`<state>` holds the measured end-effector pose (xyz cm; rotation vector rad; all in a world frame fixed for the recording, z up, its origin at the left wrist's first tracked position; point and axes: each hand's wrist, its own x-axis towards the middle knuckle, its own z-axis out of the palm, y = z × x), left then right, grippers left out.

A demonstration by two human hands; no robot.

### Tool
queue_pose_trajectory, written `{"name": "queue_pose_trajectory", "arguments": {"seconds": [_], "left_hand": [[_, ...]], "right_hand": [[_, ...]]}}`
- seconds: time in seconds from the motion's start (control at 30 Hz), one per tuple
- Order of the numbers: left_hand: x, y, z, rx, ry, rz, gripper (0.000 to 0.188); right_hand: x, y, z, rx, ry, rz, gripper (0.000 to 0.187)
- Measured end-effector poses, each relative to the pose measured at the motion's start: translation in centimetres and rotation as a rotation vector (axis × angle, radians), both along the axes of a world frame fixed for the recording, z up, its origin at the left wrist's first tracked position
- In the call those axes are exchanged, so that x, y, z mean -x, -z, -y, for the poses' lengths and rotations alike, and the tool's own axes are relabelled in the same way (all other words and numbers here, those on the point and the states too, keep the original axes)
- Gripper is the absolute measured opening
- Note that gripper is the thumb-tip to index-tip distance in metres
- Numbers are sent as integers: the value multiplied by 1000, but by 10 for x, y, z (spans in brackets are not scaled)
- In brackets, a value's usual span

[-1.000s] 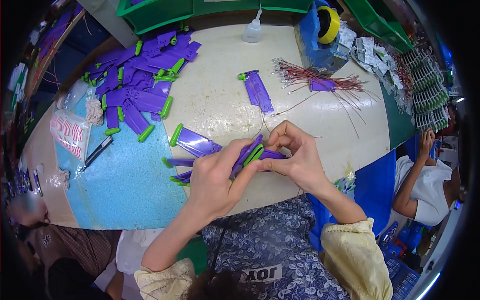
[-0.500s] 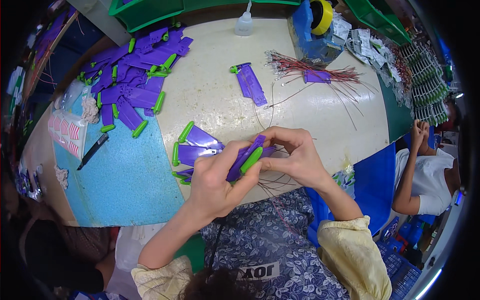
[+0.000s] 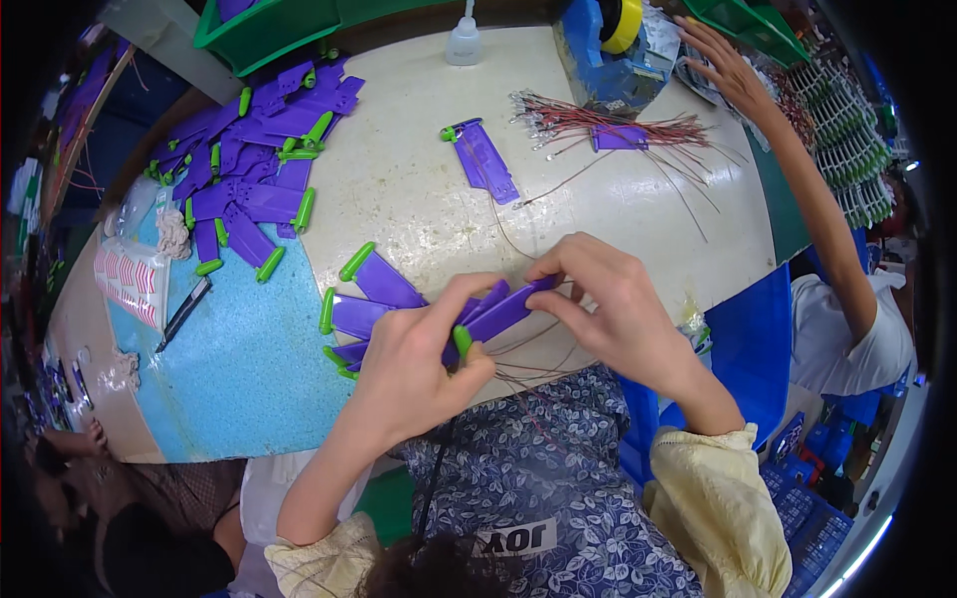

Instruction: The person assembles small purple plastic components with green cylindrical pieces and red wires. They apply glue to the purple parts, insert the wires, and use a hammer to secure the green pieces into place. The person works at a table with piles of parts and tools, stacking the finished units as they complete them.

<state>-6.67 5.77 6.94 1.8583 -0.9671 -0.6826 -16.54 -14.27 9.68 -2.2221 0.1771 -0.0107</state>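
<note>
Purple-and-green part [image 3: 503, 314]: held in both hands, just above the near side of the cream surface [image 3: 389, 169]. Fingers of left hand [image 3: 409, 369] closed around the green end [image 3: 462, 341], thumb against it; fingers of right hand [image 3: 623, 299] pinching the far purple tip. Versus a second ago: part turned, green end now lower and closer to left thumb, purple length now running toward right hand. Slightly wider gap between the two hands. Also new: co-worker's arm stretched forward at right, hand [image 3: 728, 75] spread near the packets [image 3: 658, 45]; previously bent, well short of there. Loose wires [image 3: 518, 374] below the hands, plainer than a second ago. Count: 1 part in hand, plus a purple edge behind it, cannot tell if separate. Beside left hand: at least 3 similar parts [image 3: 389, 281], partly hidden. Farther off: 1 single part [image 3: 483, 164]. 1 wire bundle [image 3: 668, 130], strands too tangled to count, lying across 1 purple piece [image 3: 620, 139]. Pile [image 3: 269, 130] at upper left: too overlapped to count. 1 white bottle [image 3: 464, 46], 1 blue tape dispenser [image 3: 598, 65], 1 yellow tape roll [image 3: 625, 25], 1 black pen [image 3: 184, 315], 1 striped packet [image 3: 130, 281].
</note>
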Motion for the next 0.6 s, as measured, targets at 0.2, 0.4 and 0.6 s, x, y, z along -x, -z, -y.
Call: {"name": "queue_pose_trajectory", "arguments": {"seconds": [0.2,0.4,0.6], "left_hand": [[-12,-12,18,20,33,-39,21],[-29,-16,10,50,-65,-822,23],[-35,-17,7,2,-171,-1014,22]], "right_hand": [[-7,2,-6,108,89,334,15],[-1,-11,21,150,291,284,6],[-3,-7,10,-25,2,333,11]]}}
